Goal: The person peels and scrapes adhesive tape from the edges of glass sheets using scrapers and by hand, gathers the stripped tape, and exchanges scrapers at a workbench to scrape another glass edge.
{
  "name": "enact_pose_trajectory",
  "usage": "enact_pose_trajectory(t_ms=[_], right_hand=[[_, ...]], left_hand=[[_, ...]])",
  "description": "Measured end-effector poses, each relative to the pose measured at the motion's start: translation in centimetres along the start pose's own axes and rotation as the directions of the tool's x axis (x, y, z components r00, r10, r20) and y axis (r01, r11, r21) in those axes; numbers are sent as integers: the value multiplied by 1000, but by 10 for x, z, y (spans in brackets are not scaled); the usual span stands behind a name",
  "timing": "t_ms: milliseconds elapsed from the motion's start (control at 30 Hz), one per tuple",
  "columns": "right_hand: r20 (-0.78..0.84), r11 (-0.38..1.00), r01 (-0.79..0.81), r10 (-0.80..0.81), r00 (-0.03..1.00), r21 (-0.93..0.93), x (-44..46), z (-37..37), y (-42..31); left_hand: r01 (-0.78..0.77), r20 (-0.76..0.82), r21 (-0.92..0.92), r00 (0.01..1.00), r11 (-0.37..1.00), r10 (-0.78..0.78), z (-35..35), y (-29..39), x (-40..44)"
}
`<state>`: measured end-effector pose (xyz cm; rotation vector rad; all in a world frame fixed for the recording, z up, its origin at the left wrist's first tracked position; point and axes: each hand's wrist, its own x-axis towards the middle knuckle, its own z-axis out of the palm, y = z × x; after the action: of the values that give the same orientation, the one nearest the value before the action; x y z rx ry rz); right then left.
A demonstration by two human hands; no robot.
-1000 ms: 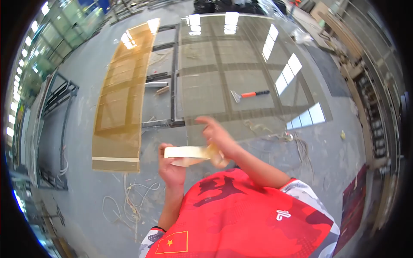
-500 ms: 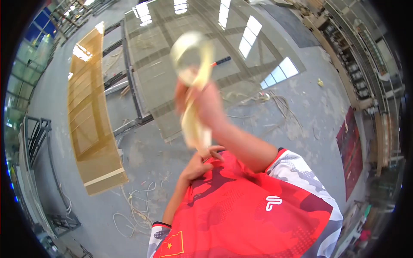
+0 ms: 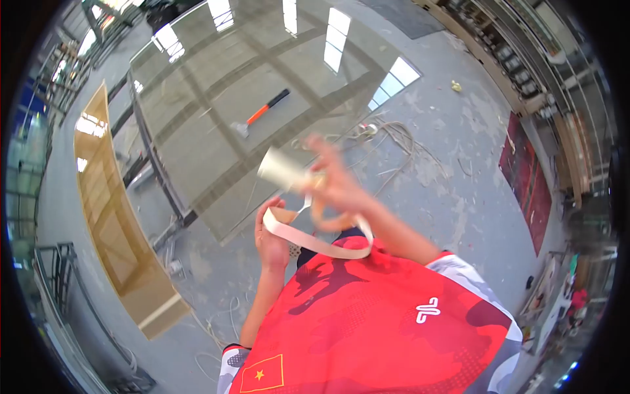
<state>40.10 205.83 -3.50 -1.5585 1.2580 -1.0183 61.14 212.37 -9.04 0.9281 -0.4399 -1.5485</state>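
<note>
A roll of pale tape (image 3: pixel 283 172) is gripped by my right hand (image 3: pixel 336 182), which is blurred and has some fingers raised. From it a long cream strip (image 3: pixel 318 244) loops down in front of the red shirt. The strip's left end is pinched in my left hand (image 3: pixel 273 241). Beyond the hands, a large glass sheet (image 3: pixel 197 125) lies on a dark frame, and a scraper with an orange and black handle (image 3: pixel 258 115) rests on it.
A narrow amber-tinted panel (image 3: pixel 121 243) lies at the left, beside a dark metal frame (image 3: pixel 156 167). Tangled cord (image 3: pixel 403 141) is on the floor past the glass. A dark red sheet (image 3: pixel 527 180) and shelving line the right side.
My right hand has come down and back from over the glass with the roll. The strip now hangs in a wide loop between the hands. The view has turned, shifting the glass leftward.
</note>
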Motion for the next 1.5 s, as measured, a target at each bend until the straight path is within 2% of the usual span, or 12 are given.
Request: enact_pose_trajectory(t_ms=[67,367,533,567,667,767,800,933,1300,1400,1467,1500], right_hand=[[349,819,-234,44,936,525,-30,25,45],[349,870,-444,356,867,216,-87,-204,120],[-348,756,-653,624,700,40,-187,-366,262],[-754,584,-600,-33,656,-547,-249,-384,357],[-884,303,-919,315,345,-251,-439,-453,427],[-596,-117,-839,756,272,-531,-645,-406,500],[-116,88,-467,913,391,-880,-675,-400,479],[-227,172,-933,941,251,-316,-670,-288,409],[-453,158,-964,858,242,-216,-305,-271,302],[-657,425,-875,731,182,231,-279,-311,318],[-357,188,-497,894,-271,847,-269,-349,318],[-471,243,-598,843,-259,764,-282,-359,338]], left_hand=[[-69,121,30,991,997,64,62,-6,5],[145,279,391,922,909,-267,200,-116,52],[165,71,733,946,660,-316,203,-183,99],[162,54,731,955,663,-293,190,-198,110],[-75,162,922,966,381,-201,167,-226,145],[-88,102,989,989,123,-109,174,-217,188],[-124,131,987,989,98,-67,170,-213,206],[-204,219,972,965,-115,142,141,-186,300],[98,-81,790,995,-605,55,85,-165,513],[36,-45,766,999,-642,3,108,-171,519],[-52,95,715,995,-697,23,125,-181,527],[-153,235,770,970,-619,53,140,-193,534]])
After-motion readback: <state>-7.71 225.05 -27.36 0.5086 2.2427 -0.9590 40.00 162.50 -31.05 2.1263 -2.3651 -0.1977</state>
